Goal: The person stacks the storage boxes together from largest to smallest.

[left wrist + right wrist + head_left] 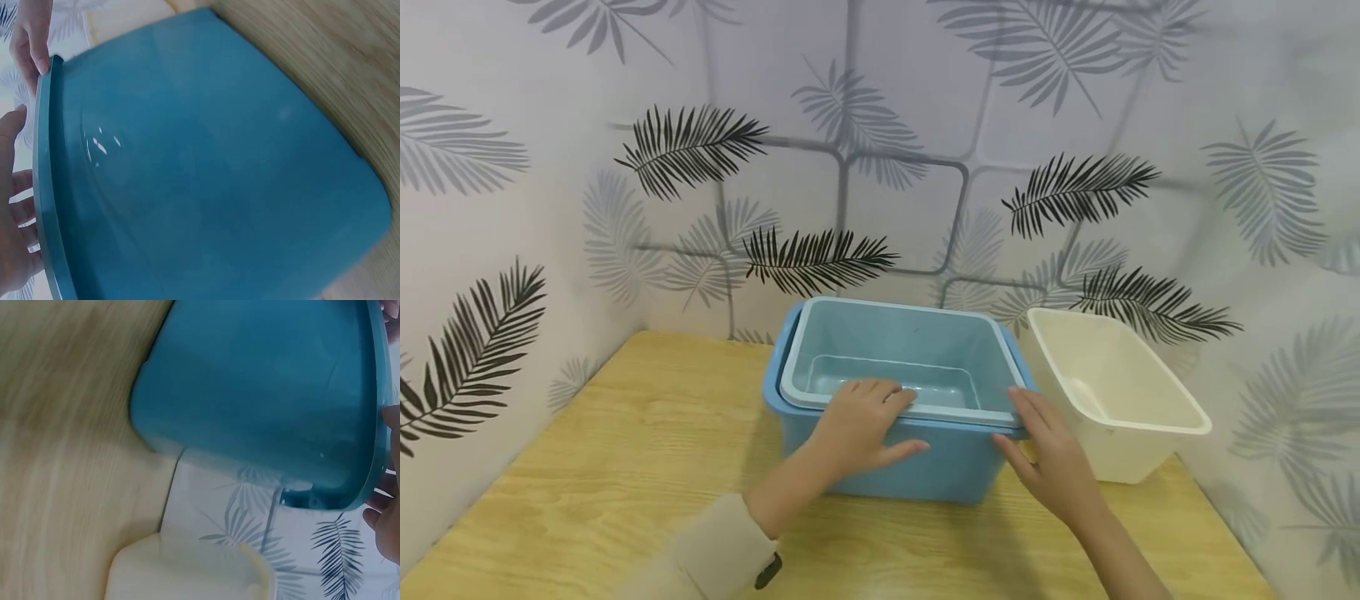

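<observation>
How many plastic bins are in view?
3: an outer blue bin in the middle, a pale blue bin nested inside it, and a cream bin to their right. Another could be hidden between the nested pair.

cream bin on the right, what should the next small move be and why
Probably shift the right hand over to the cream bin: the light blue bin already sits inside the blue bin, while the cream one stands outside on that hand's side, seemingly within easy reach.
</observation>
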`<state>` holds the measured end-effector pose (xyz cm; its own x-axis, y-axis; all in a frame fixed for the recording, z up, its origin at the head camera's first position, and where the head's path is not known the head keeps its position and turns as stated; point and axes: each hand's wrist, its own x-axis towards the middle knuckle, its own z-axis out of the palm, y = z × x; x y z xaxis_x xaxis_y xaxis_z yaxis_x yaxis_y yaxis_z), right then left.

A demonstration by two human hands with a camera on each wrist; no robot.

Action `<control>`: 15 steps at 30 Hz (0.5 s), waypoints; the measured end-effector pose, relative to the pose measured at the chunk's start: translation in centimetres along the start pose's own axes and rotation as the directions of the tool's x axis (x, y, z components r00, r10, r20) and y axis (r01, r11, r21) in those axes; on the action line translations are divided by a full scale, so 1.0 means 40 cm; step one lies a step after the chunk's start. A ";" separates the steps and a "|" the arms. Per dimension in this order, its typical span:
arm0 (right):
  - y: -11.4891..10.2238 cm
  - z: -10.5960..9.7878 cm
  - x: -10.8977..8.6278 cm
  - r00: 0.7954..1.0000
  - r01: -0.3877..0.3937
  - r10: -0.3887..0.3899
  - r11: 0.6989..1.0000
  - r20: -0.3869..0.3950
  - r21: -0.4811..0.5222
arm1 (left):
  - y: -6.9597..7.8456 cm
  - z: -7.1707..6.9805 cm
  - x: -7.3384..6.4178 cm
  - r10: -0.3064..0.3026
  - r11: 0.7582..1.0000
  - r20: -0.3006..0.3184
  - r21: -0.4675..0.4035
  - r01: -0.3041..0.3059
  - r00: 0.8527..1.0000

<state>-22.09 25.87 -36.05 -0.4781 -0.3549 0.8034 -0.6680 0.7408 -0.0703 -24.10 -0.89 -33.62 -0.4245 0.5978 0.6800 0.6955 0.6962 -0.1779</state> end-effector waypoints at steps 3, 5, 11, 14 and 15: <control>0.019 -0.010 -0.019 1.000 -0.004 0.003 1.000 -0.021 -0.025 | 0.026 0.019 0.018 0.040 0.998 -0.019 0.059 -0.039 0.999; 0.032 -0.017 -0.033 0.999 -0.006 0.005 0.999 -0.037 -0.042 | 0.044 0.031 0.031 0.068 0.993 -0.025 0.097 -0.065 0.997; 0.067 -0.040 -0.082 0.998 -0.033 0.027 0.995 -0.060 -0.091 | 0.098 0.062 0.070 0.117 0.982 -0.028 0.150 -0.111 0.993; 0.082 -0.060 -0.109 0.995 -0.097 0.095 0.988 -0.023 -0.121 | 0.127 0.073 0.090 0.110 0.983 0.000 0.148 -0.109 0.994; 0.088 -0.068 -0.118 0.993 -0.120 0.120 0.984 -0.008 -0.131 | 0.138 0.078 0.097 0.106 0.984 0.011 0.145 -0.107 0.994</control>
<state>-20.62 31.70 -38.47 -0.5498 -0.2590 0.7941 -0.5258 0.8461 -0.0880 -23.70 6.50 -34.18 -0.3545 0.6729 0.6492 0.6453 0.6786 -0.3510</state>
